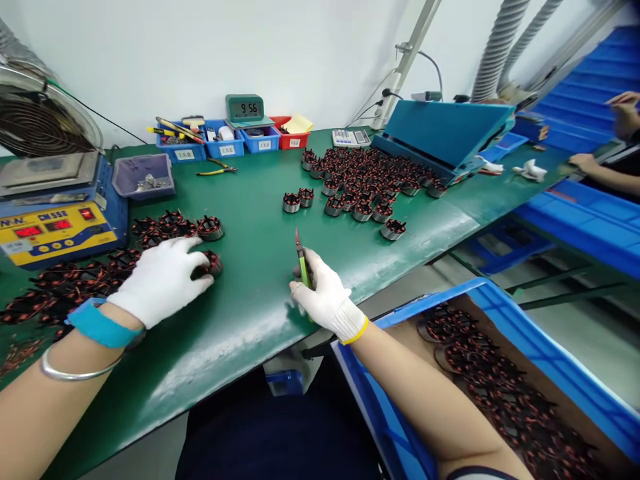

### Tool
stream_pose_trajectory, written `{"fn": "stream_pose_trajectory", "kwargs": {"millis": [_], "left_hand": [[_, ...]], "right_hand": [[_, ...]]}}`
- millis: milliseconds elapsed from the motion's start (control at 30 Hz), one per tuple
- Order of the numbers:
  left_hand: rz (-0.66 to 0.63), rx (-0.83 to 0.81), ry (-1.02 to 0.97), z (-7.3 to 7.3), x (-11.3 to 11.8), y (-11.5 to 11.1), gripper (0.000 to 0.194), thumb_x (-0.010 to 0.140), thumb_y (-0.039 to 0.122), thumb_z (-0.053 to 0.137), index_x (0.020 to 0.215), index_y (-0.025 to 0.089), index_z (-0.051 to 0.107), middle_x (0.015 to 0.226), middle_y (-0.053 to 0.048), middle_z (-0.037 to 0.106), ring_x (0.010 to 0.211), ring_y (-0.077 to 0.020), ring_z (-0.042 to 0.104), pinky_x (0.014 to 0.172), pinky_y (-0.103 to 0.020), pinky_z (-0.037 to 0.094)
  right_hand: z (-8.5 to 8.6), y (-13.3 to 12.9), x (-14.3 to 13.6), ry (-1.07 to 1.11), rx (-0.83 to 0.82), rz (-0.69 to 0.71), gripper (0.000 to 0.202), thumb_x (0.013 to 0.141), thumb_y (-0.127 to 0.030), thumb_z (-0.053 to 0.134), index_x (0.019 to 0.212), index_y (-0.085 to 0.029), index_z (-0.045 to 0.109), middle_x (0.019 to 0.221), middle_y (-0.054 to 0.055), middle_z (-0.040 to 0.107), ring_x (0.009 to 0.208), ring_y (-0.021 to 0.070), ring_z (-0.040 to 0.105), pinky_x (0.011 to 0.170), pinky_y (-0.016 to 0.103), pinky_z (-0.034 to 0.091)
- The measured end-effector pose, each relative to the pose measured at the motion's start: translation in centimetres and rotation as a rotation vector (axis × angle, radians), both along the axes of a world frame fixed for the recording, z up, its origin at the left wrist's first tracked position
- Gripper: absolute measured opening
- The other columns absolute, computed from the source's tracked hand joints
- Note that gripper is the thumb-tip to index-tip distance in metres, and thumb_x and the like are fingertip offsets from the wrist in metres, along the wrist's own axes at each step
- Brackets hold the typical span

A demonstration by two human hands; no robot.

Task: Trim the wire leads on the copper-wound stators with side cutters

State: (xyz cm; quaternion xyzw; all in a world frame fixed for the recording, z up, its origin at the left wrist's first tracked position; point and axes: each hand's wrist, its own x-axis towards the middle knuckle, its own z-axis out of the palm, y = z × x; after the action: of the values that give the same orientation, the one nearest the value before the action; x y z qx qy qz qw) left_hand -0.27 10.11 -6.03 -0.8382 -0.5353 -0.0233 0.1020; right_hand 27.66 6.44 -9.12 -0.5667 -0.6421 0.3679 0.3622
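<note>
Coil core (215, 264) blurred, partly hidden by left hand (163, 280); green-handled cutter (303, 265) partly hidden in right hand (324, 293). Fan (40, 123) cut off by left edge, blue crate (555, 363) by right and bottom edges, co-worker (607, 175) by right edge. Calculator display (361, 137) too small to read.

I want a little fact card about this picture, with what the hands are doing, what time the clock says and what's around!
Left hand: white glove, fingers at a copper-wound ring
Right hand: white glove, holding green-handled pliers
Clock: 9:56
Small boxes by wall: three blue, one red
Big blue bin: many more rings inside
Table: green
Far right: another person's hands
</note>
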Motion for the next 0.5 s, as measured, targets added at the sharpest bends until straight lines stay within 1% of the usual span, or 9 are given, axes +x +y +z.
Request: {"fn": "stream_pose_trajectory", "kwargs": {"millis": [67, 133, 200, 267, 300, 333, 400, 467, 500], "left_hand": [[-0.156, -0.062, -0.032, 0.1, 1.1, -0.9, 0.027, 0.077, 0.045, 0.056, 0.081, 0.021, 0.066, 0.137, -0.011, 0.048, 0.126, -0.0399, 0.043, 0.098, -0.054, 0.042], [-0.267, -0.157, -0.052, 0.2, 2.0, -1.9, 0.024, 0.077, 0.044, 0.057, 0.079, 0.021, 0.065, 0.142, -0.011, 0.045, 0.126, -0.0385, 0.044, 0.099, -0.054, 0.041], [-0.306, -0.252, -0.073, 0.5, 2.7, -2.8, 0.020, 0.079, 0.040, 0.054, 0.082, 0.022, 0.063, 0.143, -0.009, 0.044, 0.120, -0.0347, 0.051, 0.097, -0.050, 0.044], [-0.270, -0.306, -0.142, 0.5, 3.0, -3.5, 0.021, 0.078, 0.038, 0.056, 0.091, 0.023, 0.061, 0.144, -0.008, 0.044, 0.116, -0.0312, 0.055, 0.095, -0.045, 0.047], [-0.236, -0.320, -0.194, 0.5, 3.1, -3.8, 0.029, 0.075, 0.041, 0.060, 0.097, 0.022, 0.059, 0.144, -0.009, 0.042, 0.115, -0.0306, 0.056, 0.095, -0.043, 0.047], [-0.198, -0.327, -0.254, 0.2, 3.1, -4.1, 0.042, 0.070, 0.045, 0.065, 0.104, 0.021, 0.057, 0.146, -0.011, 0.040, 0.117, -0.0307, 0.055, 0.095, -0.041, 0.048], [-0.128, -0.312, -0.376, -0.5, 3.1, -4.5, 0.076, 0.058, 0.054, 0.073, 0.120, 0.018, 0.049, 0.146, -0.015, 0.037, 0.123, -0.0323, 0.049, 0.100, -0.040, 0.046], [-0.063, -0.266, -0.470, -1.7, 3.2, -5.0, 0.103, 0.051, 0.062, 0.075, 0.135, 0.015, 0.037, 0.144, -0.018, 0.037, 0.128, -0.0337, 0.044, 0.105, -0.041, 0.041], [-0.032, -0.239, -0.504, -2.2, 3.4, -5.2, 0.111, 0.050, 0.064, 0.074, 0.139, 0.014, 0.031, 0.143, -0.018, 0.038, 0.128, -0.0340, 0.044, 0.106, -0.042, 0.040]], "right_hand": [[0.2, -0.1, 0.4, -0.367, 0.085, -0.093, 0.070, 0.077, -0.036, 0.056, 0.142, -0.025, 0.031, 0.117, 0.009, 0.053, 0.097, 0.0259, 0.055, 0.083, 0.040, 0.046], [0.1, 0.0, 1.0, -0.674, 0.131, -0.120, 0.070, 0.080, -0.036, 0.054, 0.144, -0.024, 0.030, 0.122, 0.012, 0.051, 0.100, 0.0295, 0.054, 0.082, 0.041, 0.045], [-0.2, 0.3, 1.7, -0.863, 0.161, -0.105, 0.065, 0.081, -0.035, 0.052, 0.143, -0.020, 0.034, 0.120, 0.013, 0.052, 0.101, 0.0308, 0.053, 0.080, 0.041, 0.045], [-0.5, 0.7, 2.3, -0.950, 0.184, -0.086, 0.061, 0.083, -0.037, 0.050, 0.139, -0.016, 0.039, 0.120, 0.015, 0.053, 0.102, 0.0313, 0.051, 0.081, 0.041, 0.044], [-0.6, 0.9, 2.5, -0.970, 0.191, -0.074, 0.059, 0.084, -0.039, 0.049, 0.137, -0.015, 0.041, 0.120, 0.015, 0.054, 0.102, 0.0314, 0.051, 0.082, 0.041, 0.044], [-0.6, 1.0, 2.6, -0.979, 0.201, -0.066, 0.058, 0.084, -0.040, 0.050, 0.135, -0.014, 0.043, 0.120, 0.016, 0.053, 0.103, 0.0318, 0.050, 0.083, 0.042, 0.043], [-0.3, 0.7, 2.3, -0.970, 0.257, -0.059, 0.058, 0.083, -0.039, 0.053, 0.133, -0.012, 0.045, 0.126, 0.018, 0.051, 0.108, 0.0334, 0.048, 0.090, 0.045, 0.040], [0.4, 0.0, 1.4, -0.898, 0.357, -0.018, 0.059, 0.081, -0.038, 0.056, 0.133, -0.010, 0.045, 0.133, 0.019, 0.045, 0.116, 0.0348, 0.044, 0.098, 0.048, 0.035], [0.8, -0.5, 0.8, -0.832, 0.390, 0.019, 0.059, 0.081, -0.038, 0.056, 0.132, -0.012, 0.046, 0.136, 0.018, 0.044, 0.119, 0.0344, 0.043, 0.100, 0.047, 0.034]]}}
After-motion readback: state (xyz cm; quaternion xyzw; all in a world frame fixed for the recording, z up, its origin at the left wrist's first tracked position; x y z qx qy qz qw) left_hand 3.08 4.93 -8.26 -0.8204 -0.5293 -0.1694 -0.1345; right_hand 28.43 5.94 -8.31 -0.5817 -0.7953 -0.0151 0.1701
